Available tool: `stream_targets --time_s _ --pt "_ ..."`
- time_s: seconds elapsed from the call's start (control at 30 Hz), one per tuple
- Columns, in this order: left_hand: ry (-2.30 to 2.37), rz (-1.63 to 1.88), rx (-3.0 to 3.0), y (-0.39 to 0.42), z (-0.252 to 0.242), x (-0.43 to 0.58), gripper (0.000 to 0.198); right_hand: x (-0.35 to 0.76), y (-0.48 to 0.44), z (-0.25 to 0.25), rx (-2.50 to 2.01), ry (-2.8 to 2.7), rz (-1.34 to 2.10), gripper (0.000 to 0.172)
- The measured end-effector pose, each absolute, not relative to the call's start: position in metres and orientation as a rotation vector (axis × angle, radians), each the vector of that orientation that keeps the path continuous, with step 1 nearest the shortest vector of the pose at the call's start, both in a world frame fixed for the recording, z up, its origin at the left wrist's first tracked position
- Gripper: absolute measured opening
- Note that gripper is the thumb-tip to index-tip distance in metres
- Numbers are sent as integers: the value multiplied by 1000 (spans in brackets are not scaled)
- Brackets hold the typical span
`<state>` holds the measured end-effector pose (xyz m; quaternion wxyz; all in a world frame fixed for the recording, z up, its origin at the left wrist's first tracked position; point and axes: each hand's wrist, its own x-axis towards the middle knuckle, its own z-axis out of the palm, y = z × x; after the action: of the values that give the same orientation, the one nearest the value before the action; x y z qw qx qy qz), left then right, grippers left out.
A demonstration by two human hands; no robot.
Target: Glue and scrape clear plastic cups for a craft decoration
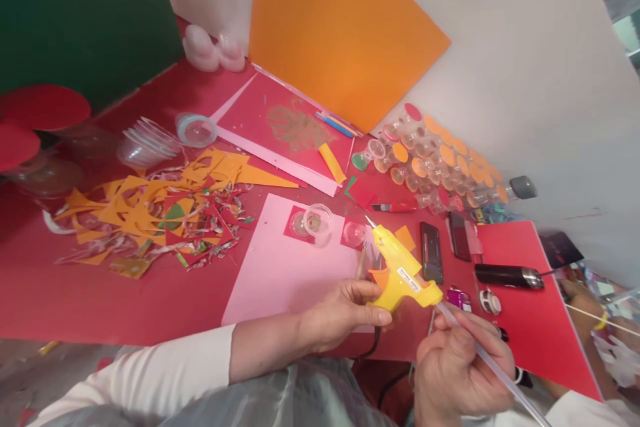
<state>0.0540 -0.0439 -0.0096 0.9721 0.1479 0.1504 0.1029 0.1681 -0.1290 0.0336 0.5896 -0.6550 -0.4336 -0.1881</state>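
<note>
My left hand (336, 317) is closed around the handle of a yellow hot glue gun (400, 267), its nozzle tilted up and away from me. In my right hand (460, 363) a long translucent glue stick (501, 379) is pinched; its front end meets the back of the glue gun. Beyond the nozzle a pink sheet (275, 280) lies on the red table. On it a small clear plastic cup (318, 223) rests on its side by a red square (289, 228), and another clear cup (355, 233) stands on a second red square. Scissors (374, 257) are partly hidden behind the glue gun.
Orange and red paper scraps (165, 207) heap at left, near stacked clear bowls (147, 141). Rows of small cups with orange discs (445, 153) stand at back right. A red cutter (397, 207), a phone (431, 252) and a black bottle (507, 276) lie to the right. Another person's arm shows at far right.
</note>
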Motion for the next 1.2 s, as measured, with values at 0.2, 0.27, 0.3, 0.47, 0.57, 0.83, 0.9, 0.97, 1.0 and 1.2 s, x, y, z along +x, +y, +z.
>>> stream_targets --time_s 0.2,0.27,0.3,0.47,0.57,0.83,0.9,0.97,1.0,1.2 --pt "218 237 299 -47 -13 55 53 171 -131 26 -1655 -999 68 59" --pt "176 235 303 -48 -16 56 52 172 -134 26 -1746 -1050 429 63" --pt "160 234 310 -49 -17 56 51 173 -135 26 -1781 -1066 566 61" --pt "145 200 409 -52 -21 58 52 177 -140 25 -1928 -1028 620 37" --pt "118 198 511 -48 -22 56 58 177 -139 23 -1925 -1052 580 29" --pt "324 -46 1676 7 -4 4 36 175 -132 27 -1905 -1190 595 32" --pt "364 -125 1874 28 6 -19 16 170 -133 27 -1912 -1217 631 31" --pt "489 -102 1925 48 12 -39 3 162 -135 26 -1948 -1201 658 31" --pt "582 -41 1930 58 13 -46 3 157 -135 26 -1965 -1193 662 32" --pt "1010 362 1925 90 3 -49 27 143 -127 31 -1969 -1226 608 32"
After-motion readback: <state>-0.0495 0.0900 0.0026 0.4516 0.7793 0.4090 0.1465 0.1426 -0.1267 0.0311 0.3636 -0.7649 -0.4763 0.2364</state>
